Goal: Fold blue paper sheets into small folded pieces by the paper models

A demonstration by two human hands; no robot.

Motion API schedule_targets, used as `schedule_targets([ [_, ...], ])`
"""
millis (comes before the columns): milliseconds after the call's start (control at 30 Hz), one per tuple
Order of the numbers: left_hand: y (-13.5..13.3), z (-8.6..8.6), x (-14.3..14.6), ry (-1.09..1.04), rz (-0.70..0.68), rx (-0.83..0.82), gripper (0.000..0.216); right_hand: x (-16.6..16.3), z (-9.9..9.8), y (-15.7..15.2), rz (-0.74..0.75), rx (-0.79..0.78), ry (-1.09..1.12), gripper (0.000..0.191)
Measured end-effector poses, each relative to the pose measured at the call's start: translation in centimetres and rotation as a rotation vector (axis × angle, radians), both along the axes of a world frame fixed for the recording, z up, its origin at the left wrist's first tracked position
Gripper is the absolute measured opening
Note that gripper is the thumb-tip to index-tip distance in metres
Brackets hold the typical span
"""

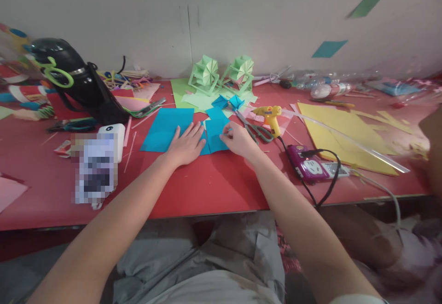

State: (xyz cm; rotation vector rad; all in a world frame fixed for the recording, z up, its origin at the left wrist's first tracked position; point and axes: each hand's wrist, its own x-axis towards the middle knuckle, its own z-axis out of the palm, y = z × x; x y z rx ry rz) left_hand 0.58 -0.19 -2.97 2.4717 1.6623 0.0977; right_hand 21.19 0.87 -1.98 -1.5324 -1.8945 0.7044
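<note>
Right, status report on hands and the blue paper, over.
Left hand flat on blue paper. Right hand touching smaller blue piece. Scissors beside right hand.

Matt blue paper (pixel 165 129) on a smooth, seemingly plastic-coated red table (pixel 214 184).

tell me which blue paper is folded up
The small blue piece by the green models; the sheet under the left hand and the smaller sheet at the right hand lie flat.

I count two flat blue sheets (pixel 165 127) mid-frame, two green paper wheels (pixel 204 75) upper middle, one glue gun (pixel 271 116), one scissors (pixel 253 128).
</note>
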Motion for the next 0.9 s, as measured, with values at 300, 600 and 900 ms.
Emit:
schedule_targets([
  [300, 0.0, 0.0, 0.1, 0.005, 0.008, 0.001, 0.061, 0.4, 1.0, -0.4, 0.102, -0.298, 0.197, 0.025],
  [600, -0.2, 0.1, 0.0, 0.004, 0.007, -0.001, 0.062, 0.8, 1.0, -0.3, 0.148, -0.322, 0.134, 0.025],
  [900, -0.1, 0.0, 0.0, 0.0, 0.011, 0.011, 0.061, 1.0, 1.5, -0.5, 0.188, -0.381, 0.185, 0.03],
])
